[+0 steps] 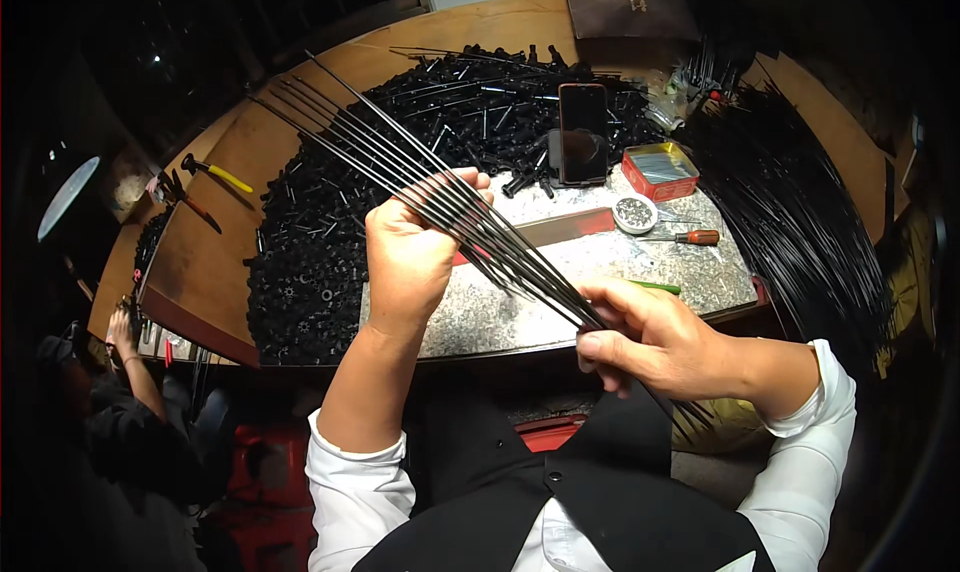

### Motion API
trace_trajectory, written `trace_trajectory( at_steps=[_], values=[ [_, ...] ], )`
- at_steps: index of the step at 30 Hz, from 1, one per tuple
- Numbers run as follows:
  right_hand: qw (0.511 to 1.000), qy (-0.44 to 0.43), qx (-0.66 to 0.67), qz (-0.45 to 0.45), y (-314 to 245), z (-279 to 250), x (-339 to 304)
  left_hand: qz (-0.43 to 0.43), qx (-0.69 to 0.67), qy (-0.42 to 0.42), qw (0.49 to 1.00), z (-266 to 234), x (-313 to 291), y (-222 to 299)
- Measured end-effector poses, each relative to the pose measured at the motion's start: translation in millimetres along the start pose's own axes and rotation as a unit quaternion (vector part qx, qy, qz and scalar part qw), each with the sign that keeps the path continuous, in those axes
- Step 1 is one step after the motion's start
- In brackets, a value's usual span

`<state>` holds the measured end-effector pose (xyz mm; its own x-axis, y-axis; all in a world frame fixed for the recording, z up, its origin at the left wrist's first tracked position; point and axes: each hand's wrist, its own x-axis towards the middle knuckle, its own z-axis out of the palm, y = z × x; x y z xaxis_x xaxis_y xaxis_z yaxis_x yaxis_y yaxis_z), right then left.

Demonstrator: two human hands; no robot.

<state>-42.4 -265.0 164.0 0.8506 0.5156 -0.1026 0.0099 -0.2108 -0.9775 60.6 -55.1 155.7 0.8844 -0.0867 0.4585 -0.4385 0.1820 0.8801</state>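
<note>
A bundle of long, thin black rods (535, 272) slants across the middle, from upper left to lower right, above the work board. My left hand (412, 257) is closed round it near its middle, and the upper rods fan apart beyond the fingers. Toward the lower right, my right hand (660, 337) grips the same bundle between thumb and fingers. The rods' near ends stick out below my right hand. Underneath lies a worn, speckled metal board (470, 327), with a flat grey bar (565, 228) on it. Part of a green-handled thing (655, 287) shows behind my right hand.
A heap of small black parts (310, 262) covers the table's left and back. More black rods (790, 202) are piled at right. Nearby are a phone (583, 122), a red tin (662, 187), a white cup (634, 213), a screwdriver (700, 237) and pliers (228, 177). Another person's hand (122, 332) is at far left.
</note>
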Motion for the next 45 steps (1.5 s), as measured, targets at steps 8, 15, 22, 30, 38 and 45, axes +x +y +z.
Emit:
trace_trajectory(
  at_steps=[8, 15, 22, 30, 38, 45],
  values=[
    [0.998, 0.005, 0.068, 0.012, 2.1, -5.6, -12.1, -0.056, 0.053, -0.133, 0.988, -0.1, 11.6, 9.3],
    [0.992, 0.042, 0.113, 0.047, 29.3, -1.7, 13.8, 0.106, 0.072, -0.135, 0.983, -25.3, 65.4, -34.1],
    [0.997, 0.072, -0.017, 0.014, 147.3, 30.8, 23.3, 0.129, 0.123, -0.232, 0.956, -31.7, -4.0, -77.2],
    [0.971, 0.087, -0.201, -0.095, 243.5, 55.6, 41.2, 0.102, 0.383, -0.42, 0.817, -51.9, -68.4, -75.4],
    [0.96, 0.097, -0.259, -0.03, 329.1, 60.1, 68.4, 0.132, 0.514, -0.435, 0.727, -35.2, -84.2, -109.9],
    [0.944, 0.025, -0.323, 0.058, 328.7, 44.6, 59.1, 0.252, 0.471, -0.398, 0.746, -25.1, -93.3, -137.6]
  ],
)
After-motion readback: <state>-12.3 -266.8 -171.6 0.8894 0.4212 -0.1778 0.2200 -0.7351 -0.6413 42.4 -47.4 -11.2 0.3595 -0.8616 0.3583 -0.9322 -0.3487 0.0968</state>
